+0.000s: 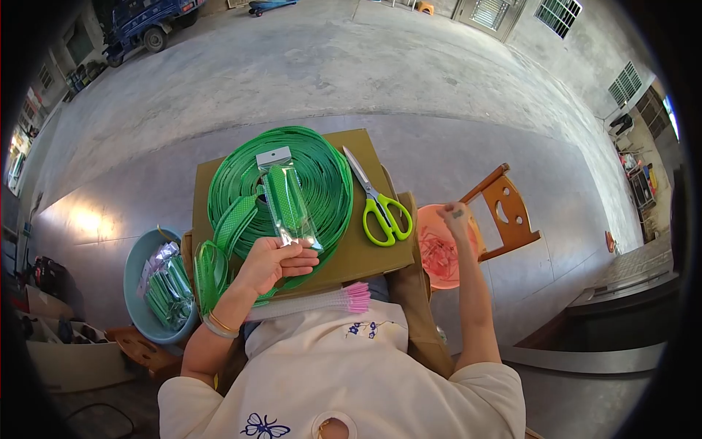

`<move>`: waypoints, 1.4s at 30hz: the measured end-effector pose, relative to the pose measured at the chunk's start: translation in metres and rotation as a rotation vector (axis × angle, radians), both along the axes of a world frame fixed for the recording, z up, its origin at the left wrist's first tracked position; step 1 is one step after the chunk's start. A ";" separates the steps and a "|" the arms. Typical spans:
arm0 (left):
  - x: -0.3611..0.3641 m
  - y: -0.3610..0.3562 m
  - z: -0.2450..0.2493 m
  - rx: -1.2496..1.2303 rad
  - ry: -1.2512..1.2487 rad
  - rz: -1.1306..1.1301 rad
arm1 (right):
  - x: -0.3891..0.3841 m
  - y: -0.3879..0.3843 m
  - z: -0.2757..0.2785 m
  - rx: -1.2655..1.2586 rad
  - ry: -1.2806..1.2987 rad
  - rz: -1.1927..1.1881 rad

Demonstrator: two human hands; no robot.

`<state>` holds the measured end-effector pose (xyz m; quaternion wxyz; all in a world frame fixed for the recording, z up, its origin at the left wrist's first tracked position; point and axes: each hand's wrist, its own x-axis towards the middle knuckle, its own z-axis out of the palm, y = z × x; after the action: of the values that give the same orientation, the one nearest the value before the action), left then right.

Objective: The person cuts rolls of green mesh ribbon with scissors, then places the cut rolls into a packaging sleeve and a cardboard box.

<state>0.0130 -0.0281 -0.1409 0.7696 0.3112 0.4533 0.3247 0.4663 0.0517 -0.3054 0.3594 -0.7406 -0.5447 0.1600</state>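
The left hand (281,263) has its thumb and fingers clamped on the lower end of a clear packet (285,197) with folded green strip inside, held over the big roll of green strip (228,170) and covering part of it. The right hand (455,218) is out at the side, over the edge of the orange tub (431,219), which has a loose heap of pinkish-red strips (441,252) in it; its fingers are mostly hidden, so I cannot tell whether they are together or holding anything. The roll lies flat on a brown box (380,260) in front of the person, taking up most of its top, and loose green loops (208,276) hang over the box's left side. Scissors (373,194) with yellow-green handles lie just beside the roll on the right, blades pointing away from the person. Between the box and the person's body lies a bundle of clear sticks (314,301) with pink ends. A blue tub (131,282) of filled packets (168,289) stands left of the box. A wooden chair (516,201) stands right beside the orange tub, partly hemming it in. Farther off, a blue vehicle (146,18) is parked.
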 end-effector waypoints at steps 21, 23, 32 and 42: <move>0.001 -0.004 -0.005 0.013 0.045 -0.007 | 0.021 -0.045 -0.127 -0.186 -0.289 0.153; 0.001 -0.004 -0.004 0.011 0.047 -0.006 | 0.004 -0.058 -0.118 -0.227 -0.435 0.233; 0.001 -0.005 -0.001 0.001 0.046 -0.005 | -0.027 -0.082 -0.068 -0.161 -0.730 0.215; 0.001 -0.005 0.006 -0.004 0.007 -0.026 | -0.058 -0.047 0.013 0.396 -0.073 -0.145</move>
<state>0.0143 -0.0336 -0.1349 0.7727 0.3164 0.4528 0.3126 0.4081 0.0045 -0.2923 0.4885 -0.6982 -0.5234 -0.0035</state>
